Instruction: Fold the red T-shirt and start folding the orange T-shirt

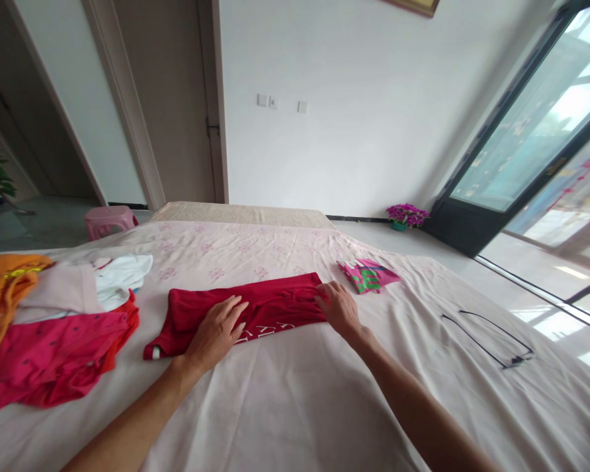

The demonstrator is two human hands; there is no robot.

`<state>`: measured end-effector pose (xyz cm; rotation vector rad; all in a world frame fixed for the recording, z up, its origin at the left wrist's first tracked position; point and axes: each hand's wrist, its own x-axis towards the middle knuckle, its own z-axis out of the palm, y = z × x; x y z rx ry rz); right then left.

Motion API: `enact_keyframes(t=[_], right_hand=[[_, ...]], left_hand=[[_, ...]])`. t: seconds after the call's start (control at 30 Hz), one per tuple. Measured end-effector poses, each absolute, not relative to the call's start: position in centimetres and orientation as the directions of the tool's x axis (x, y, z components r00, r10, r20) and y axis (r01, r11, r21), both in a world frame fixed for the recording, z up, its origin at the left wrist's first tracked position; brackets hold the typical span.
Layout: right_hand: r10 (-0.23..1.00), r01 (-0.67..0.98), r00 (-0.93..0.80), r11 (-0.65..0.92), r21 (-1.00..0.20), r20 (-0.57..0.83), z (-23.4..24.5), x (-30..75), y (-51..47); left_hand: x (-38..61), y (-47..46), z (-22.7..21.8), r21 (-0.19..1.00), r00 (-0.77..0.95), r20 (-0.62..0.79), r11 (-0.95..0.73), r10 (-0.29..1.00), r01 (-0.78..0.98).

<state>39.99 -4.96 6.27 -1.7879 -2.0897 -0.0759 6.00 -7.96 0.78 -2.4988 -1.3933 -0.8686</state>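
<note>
A dark red shirt [270, 295], folded into a long strip with white lettering along its near edge, lies across the bed in front of me. My left hand [219, 328] rests on its left half, fingers stretched out and slightly apart. At the strip's right end my right hand [341, 307] touches the cloth with bent, loosely spread fingers; its fingertips are partly hard to make out. Just beyond that hand lies a small folded pink garment [368, 275] with green and white print.
On the left is a pile of loose clothes: an orange garment [10, 282], a dotted pinkish-red one [54, 354] and a white one [122, 278]. Eyeglasses [514, 360] lie on the bed sheet [285, 406] at right. A pink stool [111, 221] stands beyond the bed.
</note>
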Motion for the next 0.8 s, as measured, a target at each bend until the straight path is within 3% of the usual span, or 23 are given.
enact_keyframes(t=[0.1,0.2,0.4,0.63,0.8], right_hand=[[0.904,0.891,-0.322,0.389,-0.233,0.281,6.3,39.6,-7.7],[0.871,0.851,-0.440,0.482,-0.208,0.218,6.0,39.1,-9.6],[0.920,0.916,-0.319,0.361,-0.177,0.229,5.6,39.1,-9.8],[0.935,0.950,-0.258,0.291,-0.109,0.244,5.3,39.5,-8.8],[0.890,0.919,-0.381,0.395,-0.006,0.251,5.2,39.8,-8.6]], left_hand=[[6.9,-8.5,1.7,0.101,0.510,0.558,-0.663,0.655,0.742],[8.9,-8.7,2.8,0.124,0.620,0.521,-0.771,0.587,0.625],[13.2,-7.5,3.4,0.281,0.587,0.447,-0.729,0.675,0.624],[13.9,-7.3,2.6,0.277,0.556,0.435,-0.693,0.708,0.666],[13.7,-7.9,2.9,0.240,0.610,0.382,-0.712,0.694,0.660]])
